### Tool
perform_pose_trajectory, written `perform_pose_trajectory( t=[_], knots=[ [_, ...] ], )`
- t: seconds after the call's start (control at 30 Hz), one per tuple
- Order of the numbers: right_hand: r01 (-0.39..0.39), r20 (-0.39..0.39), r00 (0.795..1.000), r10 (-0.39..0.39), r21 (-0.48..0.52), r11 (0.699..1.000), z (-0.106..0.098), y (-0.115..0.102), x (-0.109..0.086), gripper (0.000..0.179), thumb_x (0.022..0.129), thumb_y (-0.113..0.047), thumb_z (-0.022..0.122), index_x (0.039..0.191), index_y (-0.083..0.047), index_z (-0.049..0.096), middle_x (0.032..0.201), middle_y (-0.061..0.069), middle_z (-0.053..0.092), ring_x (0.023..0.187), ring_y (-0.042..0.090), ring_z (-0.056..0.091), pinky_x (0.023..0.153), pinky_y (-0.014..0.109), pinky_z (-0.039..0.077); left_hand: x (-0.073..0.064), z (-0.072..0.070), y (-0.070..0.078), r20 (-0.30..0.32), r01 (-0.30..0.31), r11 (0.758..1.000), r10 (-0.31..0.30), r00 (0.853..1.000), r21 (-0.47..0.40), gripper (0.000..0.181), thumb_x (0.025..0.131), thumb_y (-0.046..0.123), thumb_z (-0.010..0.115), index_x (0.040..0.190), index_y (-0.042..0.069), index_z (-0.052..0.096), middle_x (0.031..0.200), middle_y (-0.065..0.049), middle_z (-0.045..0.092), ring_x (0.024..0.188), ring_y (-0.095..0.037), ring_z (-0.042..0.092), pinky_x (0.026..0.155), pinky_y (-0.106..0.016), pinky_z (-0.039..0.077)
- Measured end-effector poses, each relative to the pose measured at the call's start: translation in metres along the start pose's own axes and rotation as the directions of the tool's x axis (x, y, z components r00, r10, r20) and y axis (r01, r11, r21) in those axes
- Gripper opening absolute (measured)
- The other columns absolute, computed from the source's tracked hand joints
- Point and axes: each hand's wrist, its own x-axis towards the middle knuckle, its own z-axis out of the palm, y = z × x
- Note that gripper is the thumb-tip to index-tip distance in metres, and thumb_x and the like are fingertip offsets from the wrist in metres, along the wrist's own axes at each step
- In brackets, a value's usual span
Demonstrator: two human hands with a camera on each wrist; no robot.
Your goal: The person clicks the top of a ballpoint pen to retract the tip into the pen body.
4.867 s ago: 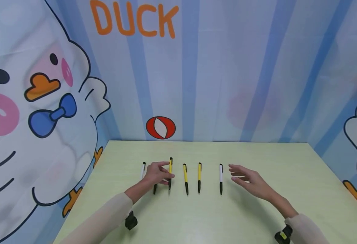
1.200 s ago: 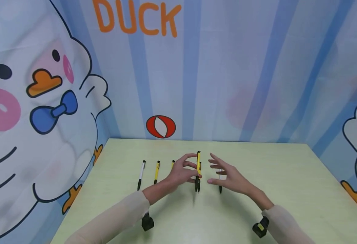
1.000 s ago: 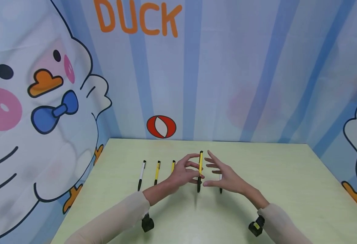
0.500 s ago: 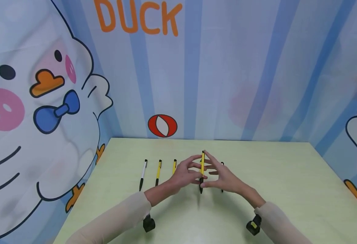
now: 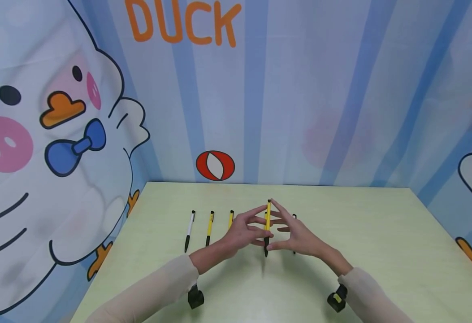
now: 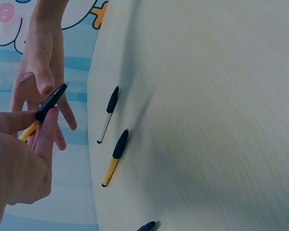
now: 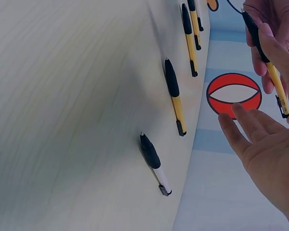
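Observation:
My left hand point(image 5: 239, 231) pinches a yellow pen with a black grip point(image 5: 268, 217), tip down, above the table. My right hand point(image 5: 301, 235) is beside it, fingers spread and mostly straight. Its thumb lies at the black grip and its index fingertip is right at the pen's top end. In the right wrist view the held pen point(image 7: 276, 86) shows its black clip. Behind the hands another yellow pen point(image 7: 176, 98) lies on the table. A white pen point(image 7: 156, 163) lies to its right, mostly hidden by my right hand in the head view.
Left of my hands, a white pen point(image 5: 189, 231) and two yellow pens, one nearer the white pen point(image 5: 210, 226) and one partly hidden by my left hand point(image 5: 231, 219), lie on the pale table point(image 5: 361, 251). A printed duck curtain point(image 5: 312, 89) hangs behind.
My left hand earlier held a different yellow pen farther left, which now lies on the table. It has brought this pen rightward. My right hand has moved left until its thumb meets it.

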Motion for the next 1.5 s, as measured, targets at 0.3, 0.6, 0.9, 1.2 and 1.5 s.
perform_pose_trajectory(
  t=[0.3, 0.6, 0.9, 1.2, 1.5],
  knots=[
    [0.011, 0.004, 1.000, -0.011, 0.006, 1.000, 0.001, -0.001, 0.003, 0.123, 0.080, -0.016, 0.089, 0.166, -0.016, 0.001, 0.165, 0.024, 0.030, 0.140, 0.047, 0.049, 0.107, 0.061, 0.051, -0.002, 0.000, 0.001, 0.007, 0.007, 1.000, -0.007, 1.000, 0.016, 0.070, 0.096, 0.003, 0.069, 0.156, 0.027, 0.044, 0.125, -0.017, 0.068, 0.104, -0.028, 0.076, 0.080, -0.042, 0.066],
    [0.038, -0.012, 0.999, -0.039, -0.006, 0.999, 0.000, 0.000, 0.007, 0.119, 0.078, -0.016, 0.090, 0.165, -0.015, 0.009, 0.153, 0.027, 0.046, 0.135, 0.047, 0.054, 0.102, 0.059, 0.055, -0.001, -0.004, 0.002, -0.009, 0.027, 0.999, -0.028, 1.000, -0.041, 0.070, 0.095, 0.001, 0.069, 0.155, 0.027, 0.046, 0.125, -0.019, 0.068, 0.101, -0.026, 0.077, 0.078, -0.042, 0.066],
    [0.024, -0.039, 0.999, -0.024, -0.011, 1.000, 0.007, 0.004, 0.013, 0.113, 0.077, -0.020, 0.091, 0.162, -0.014, 0.017, 0.136, 0.024, 0.063, 0.127, 0.042, 0.062, 0.099, 0.058, 0.057, 0.003, -0.008, 0.002, -0.070, 0.073, 0.994, -0.079, 0.994, -0.081, 0.069, 0.090, -0.003, 0.073, 0.151, 0.023, 0.052, 0.117, -0.016, 0.073, 0.089, -0.023, 0.079, 0.073, -0.040, 0.066],
    [-0.007, 0.023, 1.000, 0.007, -0.014, 1.000, -0.004, 0.010, 0.006, 0.123, 0.082, -0.022, 0.087, 0.165, -0.014, -0.003, 0.146, 0.029, 0.054, 0.135, 0.047, 0.054, 0.103, 0.060, 0.054, 0.005, -0.006, 0.000, -0.032, 0.056, 0.998, -0.057, 0.998, -0.017, 0.069, 0.092, 0.001, 0.072, 0.153, 0.024, 0.050, 0.122, -0.019, 0.070, 0.095, -0.022, 0.077, 0.073, -0.039, 0.066],
    [-0.047, -0.038, 0.998, 0.045, -0.065, 0.997, -0.021, 0.019, -0.010, 0.102, 0.092, -0.014, 0.077, 0.164, -0.006, 0.005, 0.145, 0.030, 0.054, 0.129, 0.048, 0.058, 0.102, 0.059, 0.054, 0.004, -0.022, -0.006, -0.115, 0.076, 0.997, -0.075, 0.990, 0.003, 0.068, 0.090, 0.002, 0.076, 0.151, 0.020, 0.052, 0.119, -0.017, 0.069, 0.094, -0.018, 0.076, 0.072, -0.038, 0.066]
  ],
)
